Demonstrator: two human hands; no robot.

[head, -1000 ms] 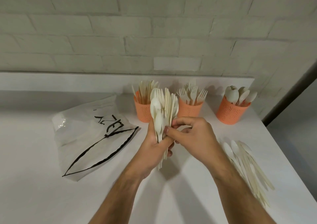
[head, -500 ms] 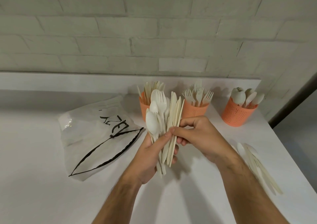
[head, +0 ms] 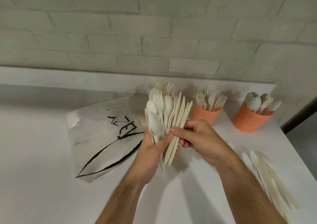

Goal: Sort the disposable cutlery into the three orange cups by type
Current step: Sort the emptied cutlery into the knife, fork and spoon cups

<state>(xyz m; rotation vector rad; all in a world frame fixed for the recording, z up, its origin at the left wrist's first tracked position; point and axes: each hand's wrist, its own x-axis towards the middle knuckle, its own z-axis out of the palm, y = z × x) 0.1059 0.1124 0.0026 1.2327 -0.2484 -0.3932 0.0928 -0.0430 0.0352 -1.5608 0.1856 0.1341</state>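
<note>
Fan of pale disposable plastic spoons, forks and knives [head: 164, 120] upright in gripping left hand [head: 151, 152], knives on its right side pinched by right hand [head: 197, 138], orange perforated cups [head: 205, 114] just beyond.

Upright fanned cutlery bundle [head: 165, 119]

upside-down black lettering, unreadable, on plastic bag [head: 103, 134]
</note>
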